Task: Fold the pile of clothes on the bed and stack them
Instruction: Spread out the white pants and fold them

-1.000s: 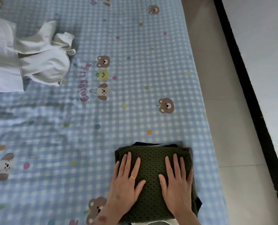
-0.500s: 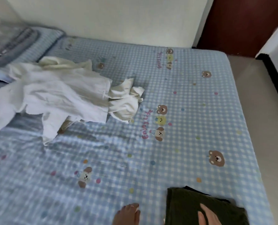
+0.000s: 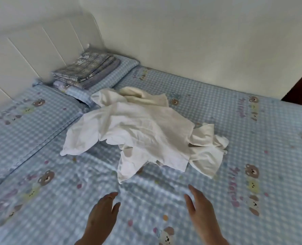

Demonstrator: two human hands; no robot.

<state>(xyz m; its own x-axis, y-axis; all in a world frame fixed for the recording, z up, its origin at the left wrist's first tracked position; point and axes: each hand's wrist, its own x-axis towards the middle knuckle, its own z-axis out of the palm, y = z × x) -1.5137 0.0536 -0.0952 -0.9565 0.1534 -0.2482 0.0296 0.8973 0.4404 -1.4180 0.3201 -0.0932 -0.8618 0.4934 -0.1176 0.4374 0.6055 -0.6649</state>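
- White, thin cloth makes up the pile of clothes (image 3: 143, 131), which lies crumpled near the middle of the bed (image 3: 252, 138), well ahead of both hands and not touching them.
- The fabric looks light and limp, judging by its fine creases and the way its edges drape flat onto the sheet; it should lift with little effort and will sag wherever it is not supported.
- A cream-coloured piece (image 3: 139, 96) sits at the far side of the pile, and a smaller bunched white piece (image 3: 206, 151) hangs off its right edge; how many garments there are cannot be told.
- A narrow flap (image 3: 127, 167) of the top garment points toward the person; this near edge, or the sleeve-like flap (image 3: 76, 142) at the left, looks like the easiest place to pinch and pull a single garment free.
- Grabbing the middle would probably drag several pieces along at once.
- The left hand (image 3: 100, 216) is spread, palm down, holding nothing, above the blue checked sheet (image 3: 58, 209) printed with bears.
- The right hand (image 3: 201, 213) is likewise spread and empty, fingers pointing toward the pile.
- A folded stack of grey plaid bedding (image 3: 88, 69) rests on a pillow (image 3: 114, 76) by the white headboard (image 3: 31, 50), beyond the pile.
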